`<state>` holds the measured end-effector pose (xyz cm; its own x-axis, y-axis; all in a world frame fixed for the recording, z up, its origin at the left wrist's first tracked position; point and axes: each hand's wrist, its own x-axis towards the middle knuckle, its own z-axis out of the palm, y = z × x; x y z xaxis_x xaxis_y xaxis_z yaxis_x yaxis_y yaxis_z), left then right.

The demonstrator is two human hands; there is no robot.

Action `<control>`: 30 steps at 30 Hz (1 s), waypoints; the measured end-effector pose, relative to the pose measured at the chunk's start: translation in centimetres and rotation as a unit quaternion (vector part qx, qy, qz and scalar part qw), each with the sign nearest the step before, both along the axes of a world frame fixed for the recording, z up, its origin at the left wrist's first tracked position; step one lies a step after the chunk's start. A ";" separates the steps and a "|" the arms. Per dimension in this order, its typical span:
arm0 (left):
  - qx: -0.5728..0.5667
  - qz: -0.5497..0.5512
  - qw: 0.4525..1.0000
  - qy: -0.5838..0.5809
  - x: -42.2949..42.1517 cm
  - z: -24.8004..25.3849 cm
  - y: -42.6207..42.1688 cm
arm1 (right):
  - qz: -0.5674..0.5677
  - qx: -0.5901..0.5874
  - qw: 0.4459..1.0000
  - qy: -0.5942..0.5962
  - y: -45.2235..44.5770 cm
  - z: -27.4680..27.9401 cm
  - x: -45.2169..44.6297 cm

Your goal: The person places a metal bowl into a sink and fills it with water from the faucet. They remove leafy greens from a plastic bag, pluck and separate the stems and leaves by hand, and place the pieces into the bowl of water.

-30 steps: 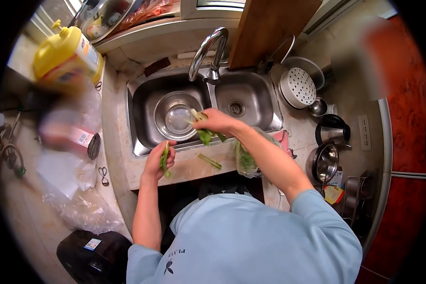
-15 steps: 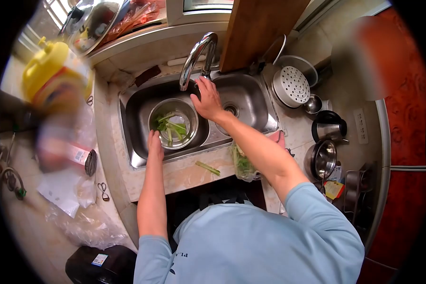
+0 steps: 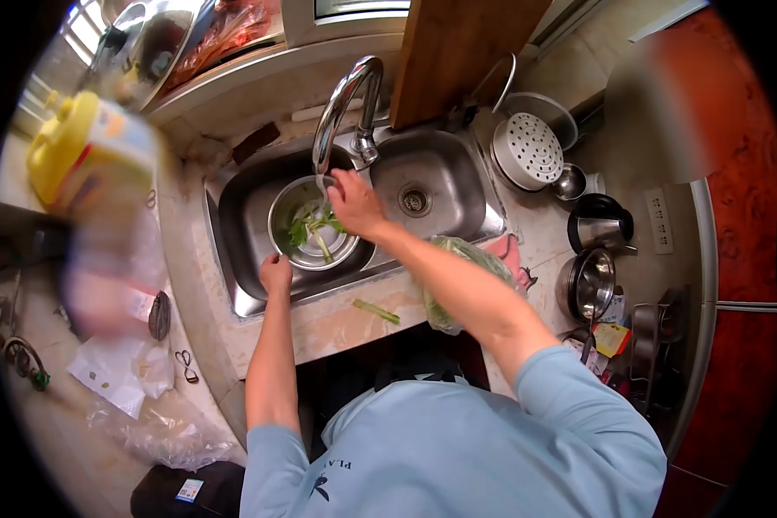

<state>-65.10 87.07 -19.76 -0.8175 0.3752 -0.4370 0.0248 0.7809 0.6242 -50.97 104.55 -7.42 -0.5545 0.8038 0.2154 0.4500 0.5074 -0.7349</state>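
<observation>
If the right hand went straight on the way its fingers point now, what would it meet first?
The right hand would probably meet the faucet spout first, though depth is unclear; it might pass below.

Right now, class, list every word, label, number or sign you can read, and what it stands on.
"PLA", on the light-blue shirt; further letters unclear.
Too blurred: the label on the yellow jug.
Too small: the sticker on the black box and print on the red-and-yellow packet.
</observation>
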 end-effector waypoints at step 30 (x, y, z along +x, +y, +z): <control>0.202 -0.571 0.770 0.200 26.8 23.1 5.4 | -0.076 -0.048 0.959 -0.267 3.1 10.0 27.3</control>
<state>-38.27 92.42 3.38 0.1073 0.9887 0.1046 0.8045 -0.1482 0.5751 -23.64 107.65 2.55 -0.4401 0.8860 -0.1456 0.8392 0.3482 -0.4178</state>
